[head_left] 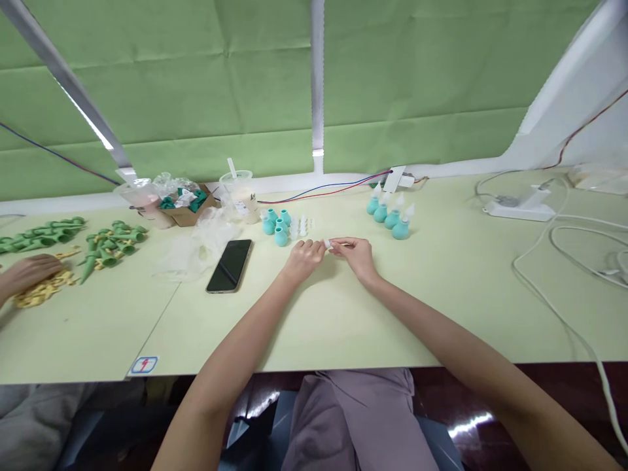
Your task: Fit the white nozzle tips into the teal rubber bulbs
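My left hand [305, 256] and my right hand [357, 255] meet at the middle of the pale green table [343, 314]. Both pinch a small clear plastic tip [328, 244] between their fingertips. Just beyond my left hand stand three teal rubber bulbs [276, 226] without tips, beside a few loose clear tips [300, 227]. Farther right stands a row of several teal bulbs with clear tips fitted [391, 216].
A black phone [229, 265] lies left of my hands, near crumpled clear plastic [196, 245], a drink cup [241, 195] and a cardboard box [189, 208]. Another person's hand [27, 273] rests among green cones [105, 247] at far left. White cables [564, 261] and a power strip [517, 208] lie right.
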`<state>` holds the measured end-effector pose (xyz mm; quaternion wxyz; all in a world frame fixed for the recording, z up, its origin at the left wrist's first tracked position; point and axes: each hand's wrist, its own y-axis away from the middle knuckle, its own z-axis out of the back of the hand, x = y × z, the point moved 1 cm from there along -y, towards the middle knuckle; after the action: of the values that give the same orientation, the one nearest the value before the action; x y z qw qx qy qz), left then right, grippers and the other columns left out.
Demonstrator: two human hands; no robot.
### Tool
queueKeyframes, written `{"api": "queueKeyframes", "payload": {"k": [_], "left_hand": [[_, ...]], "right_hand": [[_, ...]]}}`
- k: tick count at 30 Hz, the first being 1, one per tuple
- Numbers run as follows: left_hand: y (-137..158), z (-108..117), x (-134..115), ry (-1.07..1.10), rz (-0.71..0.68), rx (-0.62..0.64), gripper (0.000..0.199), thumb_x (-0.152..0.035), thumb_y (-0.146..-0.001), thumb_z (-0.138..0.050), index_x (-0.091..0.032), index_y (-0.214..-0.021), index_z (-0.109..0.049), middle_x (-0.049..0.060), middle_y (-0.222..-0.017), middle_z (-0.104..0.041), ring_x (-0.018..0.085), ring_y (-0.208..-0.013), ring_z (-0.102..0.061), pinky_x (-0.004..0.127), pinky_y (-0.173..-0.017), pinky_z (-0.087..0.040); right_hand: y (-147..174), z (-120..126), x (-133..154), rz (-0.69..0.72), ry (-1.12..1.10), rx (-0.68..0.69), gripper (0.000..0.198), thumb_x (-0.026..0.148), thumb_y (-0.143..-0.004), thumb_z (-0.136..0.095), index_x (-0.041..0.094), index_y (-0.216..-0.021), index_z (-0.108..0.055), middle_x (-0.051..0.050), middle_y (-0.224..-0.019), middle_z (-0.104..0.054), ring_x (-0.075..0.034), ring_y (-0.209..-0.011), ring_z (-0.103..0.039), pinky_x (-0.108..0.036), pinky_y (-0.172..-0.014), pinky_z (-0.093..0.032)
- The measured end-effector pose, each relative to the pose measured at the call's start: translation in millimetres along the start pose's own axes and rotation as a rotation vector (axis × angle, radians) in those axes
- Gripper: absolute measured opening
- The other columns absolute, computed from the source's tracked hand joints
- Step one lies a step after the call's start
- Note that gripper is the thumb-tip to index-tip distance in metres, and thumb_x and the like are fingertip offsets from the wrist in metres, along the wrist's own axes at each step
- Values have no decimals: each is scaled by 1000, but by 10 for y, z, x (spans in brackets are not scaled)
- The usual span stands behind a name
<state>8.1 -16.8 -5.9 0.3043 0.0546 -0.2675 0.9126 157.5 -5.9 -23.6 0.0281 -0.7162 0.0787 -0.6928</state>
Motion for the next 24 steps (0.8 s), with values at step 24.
{"api": "queueKeyframes", "payload": {"k": [24], "left_hand": [[12, -43, 43, -11, -11, -176, 23, -23, -93, -39, -16, -83, -59, 4, -61, -56, 15, -59, -52, 30, -54, -26]], "right_hand": [[-116, 94, 39, 164, 121, 120, 20, 36, -62, -73, 19, -73, -72, -5, -81, -72, -17, -73, -65, -30, -72, -51]]}}
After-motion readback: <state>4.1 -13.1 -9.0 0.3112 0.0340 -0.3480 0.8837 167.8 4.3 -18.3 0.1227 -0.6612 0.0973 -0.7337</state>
